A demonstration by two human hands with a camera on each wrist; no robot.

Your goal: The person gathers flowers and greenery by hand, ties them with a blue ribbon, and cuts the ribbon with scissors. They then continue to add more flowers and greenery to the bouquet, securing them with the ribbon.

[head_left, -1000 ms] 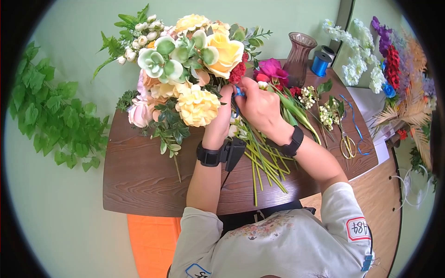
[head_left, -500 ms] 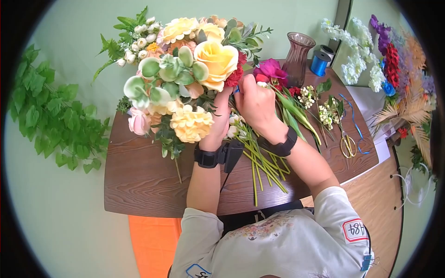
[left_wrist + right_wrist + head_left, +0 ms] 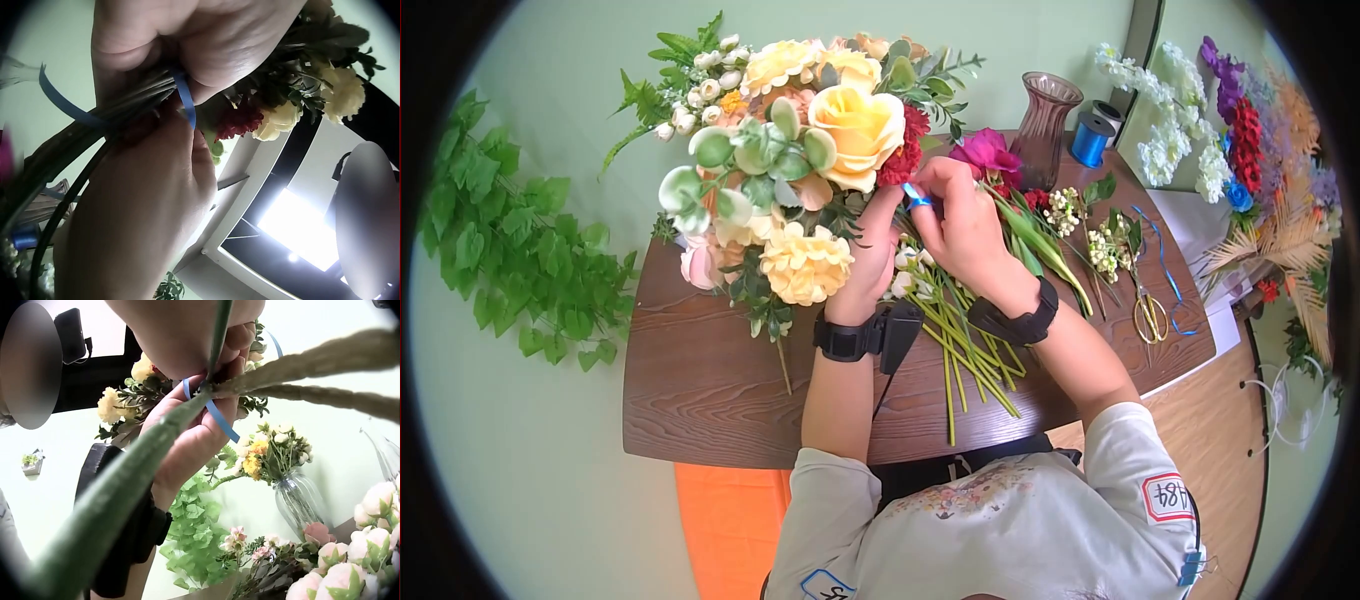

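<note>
My left hand (image 3: 870,262) grips the gathered stems (image 3: 75,134) of a mixed bouquet, just below its blooms. The bouquet has a large yellow rose (image 3: 855,135), cream blooms, pale green succulent-like leaves (image 3: 760,150) and a dark red flower (image 3: 908,148). A narrow blue ribbon (image 3: 184,97) passes around the stems at the hands, one end hanging loose in the left wrist view. Close against the left hand, my right hand (image 3: 962,225) pinches the blue ribbon (image 3: 916,196) between thumb and fingers. In the right wrist view the stems (image 3: 144,462) cross in front of both hands.
Cut green stems (image 3: 975,350) with flowers lie on the brown table (image 3: 710,400). To the right are gold-handled scissors (image 3: 1150,315) and a loose blue ribbon (image 3: 1170,265). A ribbed glass vase (image 3: 1045,130) and a blue ribbon spool (image 3: 1091,138) stand at the back.
The bouquet has tilted and shifted slightly left in the left hand. The right hand has turned and its fingers have spread, showing more of the blue ribbon.
</note>
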